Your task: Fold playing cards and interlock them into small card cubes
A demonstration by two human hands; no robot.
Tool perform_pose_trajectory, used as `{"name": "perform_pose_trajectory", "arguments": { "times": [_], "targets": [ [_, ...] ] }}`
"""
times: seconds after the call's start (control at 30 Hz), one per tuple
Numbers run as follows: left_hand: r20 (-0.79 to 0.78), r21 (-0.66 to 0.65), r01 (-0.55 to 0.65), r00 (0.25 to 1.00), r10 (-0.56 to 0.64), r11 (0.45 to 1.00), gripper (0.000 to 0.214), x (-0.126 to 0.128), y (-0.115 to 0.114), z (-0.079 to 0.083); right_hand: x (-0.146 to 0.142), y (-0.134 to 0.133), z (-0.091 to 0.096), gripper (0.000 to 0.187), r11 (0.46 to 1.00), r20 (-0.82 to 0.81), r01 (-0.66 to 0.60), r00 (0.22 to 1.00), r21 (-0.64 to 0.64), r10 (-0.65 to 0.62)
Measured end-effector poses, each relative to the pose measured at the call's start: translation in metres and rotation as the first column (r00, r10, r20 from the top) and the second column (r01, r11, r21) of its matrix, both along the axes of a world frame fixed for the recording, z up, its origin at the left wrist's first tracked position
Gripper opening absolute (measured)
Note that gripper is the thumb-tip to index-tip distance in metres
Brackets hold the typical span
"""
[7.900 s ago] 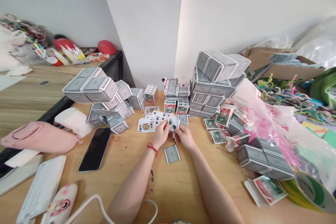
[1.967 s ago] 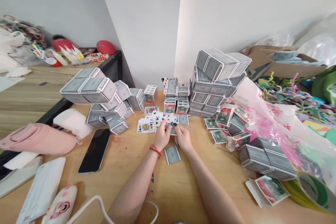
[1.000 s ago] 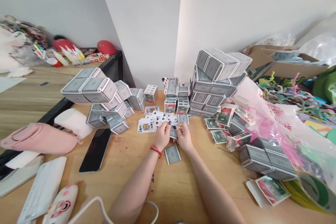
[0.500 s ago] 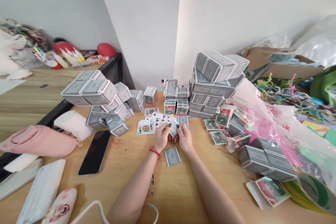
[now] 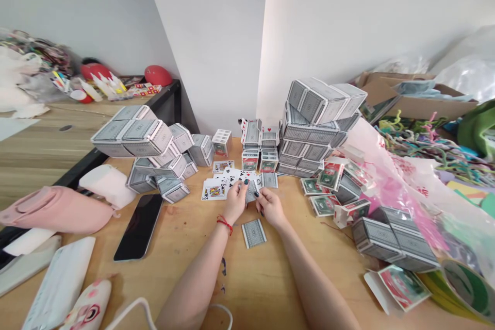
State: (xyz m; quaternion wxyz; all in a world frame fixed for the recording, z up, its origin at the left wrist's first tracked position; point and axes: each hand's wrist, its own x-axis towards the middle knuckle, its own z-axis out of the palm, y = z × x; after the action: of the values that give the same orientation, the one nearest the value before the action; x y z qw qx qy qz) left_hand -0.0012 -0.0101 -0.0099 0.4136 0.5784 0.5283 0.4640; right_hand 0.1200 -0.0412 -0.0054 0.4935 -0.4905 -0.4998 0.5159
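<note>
A grey-backed playing card point(image 5: 251, 192) is held up between my two hands over the middle of the table. My left hand point(image 5: 236, 202) pinches its left side, thumb on the patterned back. At the opposite edge, the fingers of my right hand point(image 5: 270, 207) are closed on the card; the fingers beneath are partly hidden. Another card point(image 5: 254, 233) lies back up just below my hands, its side edges looking creased. Behind them, loose face-up cards, among them a king point(image 5: 215, 190), overlap on the table, with a back-up card point(image 5: 269, 180) to their right.
Blocks built of cards form a tall stack point(image 5: 309, 129) at right and a leaning stack point(image 5: 143, 139) at left. Small card boxes point(image 5: 324, 204) lie on the right, near a yellow tape roll point(image 5: 456, 286). A phone point(image 5: 139, 227) and a pink visor point(image 5: 58, 209) are at left.
The held card has turned so that more of its patterned back shows. My right hand has shifted slightly down, with its fingers now lower along the card's edge.
</note>
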Motion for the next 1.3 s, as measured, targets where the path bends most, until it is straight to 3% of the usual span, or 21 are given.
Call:
{"name": "perform_pose_trajectory", "arguments": {
  "times": [0.17, 0.3, 0.43, 0.63, 1.07, 1.3],
  "targets": [
    [-0.039, 0.024, 0.02, 0.999, -0.019, 1.0, 0.03, -0.001, 0.001, 0.0, 0.002, 0.0, 0.001, 0.036, 0.997, -0.036, -0.058, 0.998, -0.042, 0.056],
    [-0.105, 0.024, 0.098, 0.99, -0.095, 0.995, 0.03, 0.003, -0.002, 0.003, -0.004, 0.0, 0.001, 0.031, 0.995, -0.06, 0.063, 0.996, -0.072, -0.067],
    [-0.127, 0.027, 0.152, 0.981, -0.147, 0.988, 0.032, 0.007, -0.006, 0.006, -0.009, 0.0, -0.003, 0.029, 0.979, 0.027, 0.201, 0.979, -0.037, -0.2],
    [-0.163, 0.035, 0.131, 0.979, -0.124, 0.991, 0.035, 0.009, -0.008, 0.006, -0.009, -0.001, -0.007, 0.029, 0.947, 0.135, 0.319, 0.938, 0.029, -0.32],
    [-0.293, 0.11, 0.079, 0.955, -0.043, 0.991, 0.043, 0.011, -0.008, -0.001, -0.015, -0.005, -0.004, 0.027, 0.907, 0.233, 0.384, 0.878, 0.176, -0.417],
    [-0.147, 0.02, 0.133, 0.981, -0.129, 0.991, 0.044, 0.011, -0.011, 0.005, -0.009, -0.002, -0.002, 0.034, 0.892, 0.209, 0.434, 0.867, 0.128, -0.452]
  ]
}}
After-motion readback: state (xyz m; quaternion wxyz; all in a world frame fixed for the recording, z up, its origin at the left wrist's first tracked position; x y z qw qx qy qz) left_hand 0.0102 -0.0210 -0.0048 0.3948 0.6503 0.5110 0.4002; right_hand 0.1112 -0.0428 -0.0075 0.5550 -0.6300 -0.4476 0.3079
